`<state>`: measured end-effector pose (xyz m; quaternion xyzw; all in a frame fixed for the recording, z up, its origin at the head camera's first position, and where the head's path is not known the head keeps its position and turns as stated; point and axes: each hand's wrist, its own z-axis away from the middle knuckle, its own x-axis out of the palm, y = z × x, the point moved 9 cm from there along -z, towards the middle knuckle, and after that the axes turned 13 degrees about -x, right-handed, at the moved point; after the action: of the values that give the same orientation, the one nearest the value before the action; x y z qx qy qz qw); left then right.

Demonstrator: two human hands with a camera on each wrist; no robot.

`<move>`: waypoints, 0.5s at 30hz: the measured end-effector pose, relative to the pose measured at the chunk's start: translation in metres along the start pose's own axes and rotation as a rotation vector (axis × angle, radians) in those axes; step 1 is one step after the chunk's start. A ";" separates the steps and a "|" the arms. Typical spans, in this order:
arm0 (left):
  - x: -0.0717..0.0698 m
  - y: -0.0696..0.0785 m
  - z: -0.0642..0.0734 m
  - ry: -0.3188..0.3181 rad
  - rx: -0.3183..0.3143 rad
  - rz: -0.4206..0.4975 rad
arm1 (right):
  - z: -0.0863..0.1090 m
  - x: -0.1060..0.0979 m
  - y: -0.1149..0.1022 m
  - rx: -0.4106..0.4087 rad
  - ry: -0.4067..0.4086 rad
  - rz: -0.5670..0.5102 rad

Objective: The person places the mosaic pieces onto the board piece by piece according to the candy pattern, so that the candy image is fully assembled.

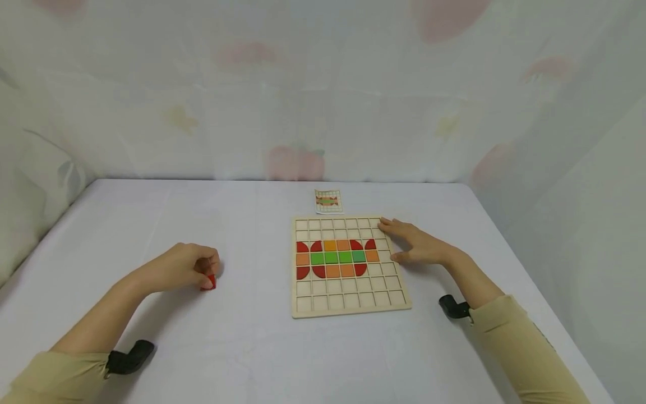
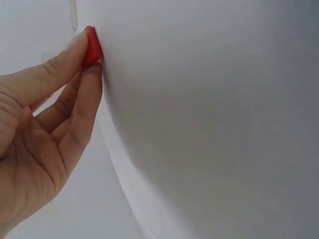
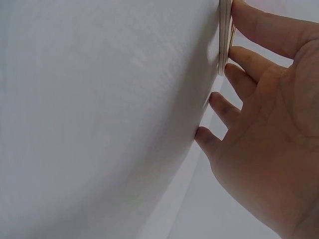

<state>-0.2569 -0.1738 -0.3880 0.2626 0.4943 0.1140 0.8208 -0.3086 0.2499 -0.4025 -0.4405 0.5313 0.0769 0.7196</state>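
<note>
My left hand [image 1: 184, 268] is low over the table, left of the board, pinching a small red tile [image 1: 211, 282] between thumb and fingertips. The left wrist view shows this red tile [image 2: 92, 47] close to the white surface. A wooden grid board [image 1: 335, 303] lies flat in the middle, with red curved tiles and orange and green square tiles across its middle rows. At its right edge rests my right hand [image 1: 419, 242], fingers spread and thumb touching the rim. In the right wrist view the fingertips meet the board's edge [image 3: 225, 37] and the table.
Behind the board lies a small pattern card [image 1: 328, 201] with a similar coloured figure. The white-covered table [image 1: 242, 348] ends at a pale curtain [image 1: 353, 123] with faint fruit prints. Each wrist carries a black camera mount, the left one [image 1: 130, 358] just above the table.
</note>
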 end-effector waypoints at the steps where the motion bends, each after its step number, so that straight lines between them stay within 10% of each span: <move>1: -0.001 0.005 -0.001 0.009 0.013 -0.005 | 0.000 0.000 0.000 -0.002 0.000 0.001; 15: 0.035 0.130 -0.053 0.060 0.116 0.180 | -0.002 -0.001 0.002 -0.013 0.001 0.003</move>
<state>-0.2768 -0.0328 -0.3637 0.3494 0.4987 0.1664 0.7756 -0.3112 0.2503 -0.4027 -0.4446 0.5319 0.0811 0.7161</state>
